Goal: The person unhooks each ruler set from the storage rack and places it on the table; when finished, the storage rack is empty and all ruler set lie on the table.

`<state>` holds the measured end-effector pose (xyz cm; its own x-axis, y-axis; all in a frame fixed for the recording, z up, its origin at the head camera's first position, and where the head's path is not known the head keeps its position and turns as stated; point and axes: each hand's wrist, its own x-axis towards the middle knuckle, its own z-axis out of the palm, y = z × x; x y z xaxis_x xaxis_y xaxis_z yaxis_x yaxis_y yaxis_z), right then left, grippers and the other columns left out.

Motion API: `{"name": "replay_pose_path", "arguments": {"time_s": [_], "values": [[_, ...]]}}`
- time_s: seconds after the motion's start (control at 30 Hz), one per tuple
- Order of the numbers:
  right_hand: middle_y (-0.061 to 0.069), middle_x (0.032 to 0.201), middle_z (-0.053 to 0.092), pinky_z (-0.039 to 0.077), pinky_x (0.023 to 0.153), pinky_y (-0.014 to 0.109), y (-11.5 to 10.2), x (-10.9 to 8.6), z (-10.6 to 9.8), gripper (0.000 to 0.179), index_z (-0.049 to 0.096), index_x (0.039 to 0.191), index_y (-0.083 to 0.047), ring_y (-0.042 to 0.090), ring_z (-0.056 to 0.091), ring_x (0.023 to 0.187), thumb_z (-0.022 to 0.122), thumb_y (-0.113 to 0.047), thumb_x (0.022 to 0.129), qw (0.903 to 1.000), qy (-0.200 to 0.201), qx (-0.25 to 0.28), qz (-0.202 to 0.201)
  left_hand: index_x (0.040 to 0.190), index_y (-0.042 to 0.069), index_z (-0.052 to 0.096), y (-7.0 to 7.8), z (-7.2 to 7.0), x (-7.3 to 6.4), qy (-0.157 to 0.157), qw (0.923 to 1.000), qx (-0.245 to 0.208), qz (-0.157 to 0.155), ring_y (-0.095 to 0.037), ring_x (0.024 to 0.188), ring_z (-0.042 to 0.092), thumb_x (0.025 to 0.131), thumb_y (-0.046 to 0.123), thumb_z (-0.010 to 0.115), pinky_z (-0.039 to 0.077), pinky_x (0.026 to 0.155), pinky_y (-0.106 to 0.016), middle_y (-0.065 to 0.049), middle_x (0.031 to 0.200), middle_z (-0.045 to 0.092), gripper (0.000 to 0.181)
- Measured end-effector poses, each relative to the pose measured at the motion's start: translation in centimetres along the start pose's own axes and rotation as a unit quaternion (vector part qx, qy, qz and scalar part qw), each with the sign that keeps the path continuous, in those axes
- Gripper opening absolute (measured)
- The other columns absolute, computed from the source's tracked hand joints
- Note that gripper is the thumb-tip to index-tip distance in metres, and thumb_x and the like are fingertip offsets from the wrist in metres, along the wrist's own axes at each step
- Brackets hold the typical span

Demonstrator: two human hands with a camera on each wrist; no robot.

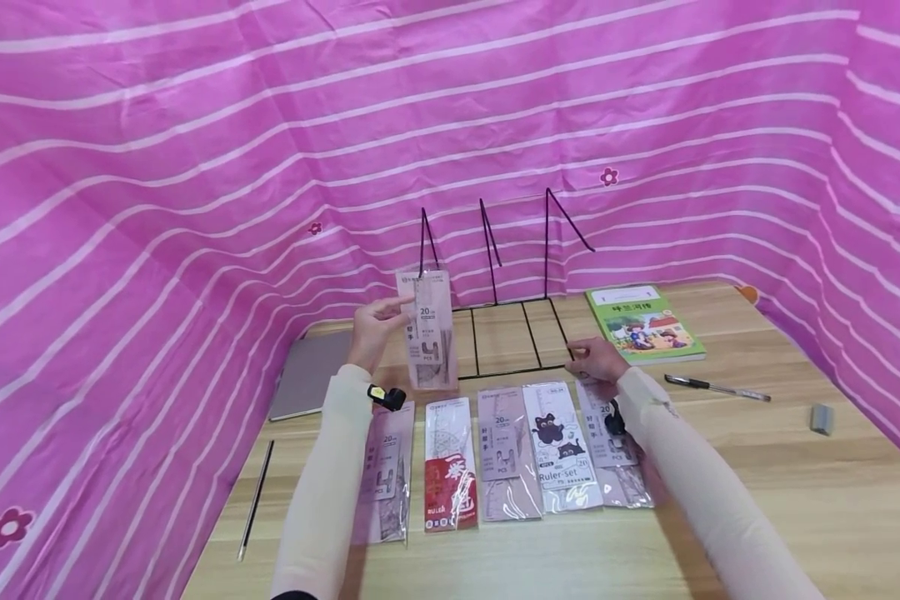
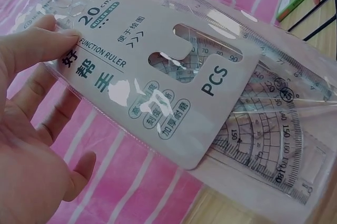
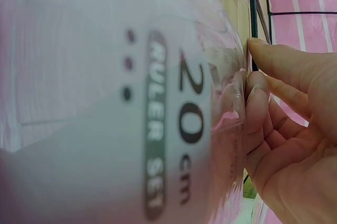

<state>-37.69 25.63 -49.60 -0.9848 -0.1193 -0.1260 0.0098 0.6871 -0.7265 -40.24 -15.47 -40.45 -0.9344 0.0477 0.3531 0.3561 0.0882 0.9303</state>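
Note:
My left hand (image 1: 378,327) holds a clear packet with a ruler set (image 1: 429,333) near its top, the thumb in front and fingers behind. The packet stands upright at the left side of a black wire rack (image 1: 492,275), its top overlapping the leftmost prong. In the left wrist view, a protractor (image 2: 263,134) shows through the plastic. My right hand (image 1: 598,360) pinches the rack's base wire at the front right corner, thumb and index finger together. Beneath that wrist lies another ruler set packet (image 1: 607,442), which fills much of the right wrist view.
A row of ruler packets lies in front, including a red one (image 1: 450,492) and one with black cats (image 1: 558,442). A green book (image 1: 645,325), a pen (image 1: 716,387) and a grey eraser-like block (image 1: 821,419) lie right. On the left are a grey notebook (image 1: 307,375) and a thin black stick (image 1: 257,500).

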Motion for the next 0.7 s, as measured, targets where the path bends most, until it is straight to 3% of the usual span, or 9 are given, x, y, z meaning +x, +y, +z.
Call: {"name": "replay_pose_path", "arguments": {"time_s": [0.1, 0.23, 0.37, 0.5, 0.7], "values": [[0.036, 0.132, 0.056, 0.059, 0.077, 0.037, 0.2, 0.0, 0.1, 0.064, 0.045, 0.148, -0.001, 0.034, 0.064, 0.102, 0.072, -0.018, 0.092, 0.9999, -0.003, 0.009, 0.010, 0.116, 0.010, 0.076, 0.1, 0.0, -0.7, -0.004, 0.9999, -0.005, 0.008, -0.013, 0.088, 0.068, 0.082, 0.010, 0.083, 0.056, 0.090, -0.029, 0.000, 0.101, 0.068, 0.034], [0.035, 0.127, 0.059, 0.058, 0.082, 0.040, 0.4, -0.1, 0.3, 0.064, 0.046, 0.147, 0.000, 0.033, 0.063, 0.101, 0.073, -0.018, 0.092, 1.0000, 0.001, 0.006, 0.004, 0.117, 0.008, 0.075, 0.3, -0.2, -1.7, -0.009, 0.9997, -0.020, 0.005, -0.012, 0.087, 0.066, 0.083, 0.009, 0.082, 0.056, 0.088, -0.028, 0.002, 0.105, 0.070, 0.035], [0.034, 0.121, 0.062, 0.055, 0.089, 0.045, 0.3, -0.2, 0.3, 0.062, 0.048, 0.144, 0.003, 0.035, 0.064, 0.101, 0.073, -0.017, 0.091, 0.9999, 0.007, -0.006, -0.011, 0.117, 0.003, 0.073, 0.5, -0.4, -2.6, -0.014, 0.9988, -0.047, 0.005, -0.010, 0.081, 0.065, 0.082, 0.004, 0.081, 0.057, 0.086, -0.027, 0.003, 0.091, 0.073, 0.036], [0.033, 0.120, 0.063, 0.055, 0.091, 0.047, 0.2, -0.2, 0.2, 0.062, 0.049, 0.144, 0.003, 0.035, 0.064, 0.101, 0.073, -0.017, 0.091, 0.9998, 0.009, -0.008, -0.015, 0.115, -0.001, 0.072, 0.8, -0.6, -3.3, -0.023, 0.9970, -0.072, 0.015, -0.009, 0.074, 0.063, 0.082, 0.000, 0.080, 0.058, 0.083, -0.025, 0.001, 0.076, 0.067, 0.035], [0.035, 0.123, 0.061, 0.054, 0.092, 0.048, 0.1, 0.0, 0.1, 0.060, 0.049, 0.143, 0.004, 0.036, 0.063, 0.103, 0.073, -0.017, 0.092, 0.9997, 0.009, -0.009, -0.020, 0.112, 0.005, 0.076, 1.4, -1.0, -4.6, -0.032, 0.9965, -0.070, 0.033, -0.009, 0.077, 0.059, 0.082, 0.000, 0.080, 0.057, 0.080, -0.024, 0.002, 0.078, 0.068, 0.031]]}}
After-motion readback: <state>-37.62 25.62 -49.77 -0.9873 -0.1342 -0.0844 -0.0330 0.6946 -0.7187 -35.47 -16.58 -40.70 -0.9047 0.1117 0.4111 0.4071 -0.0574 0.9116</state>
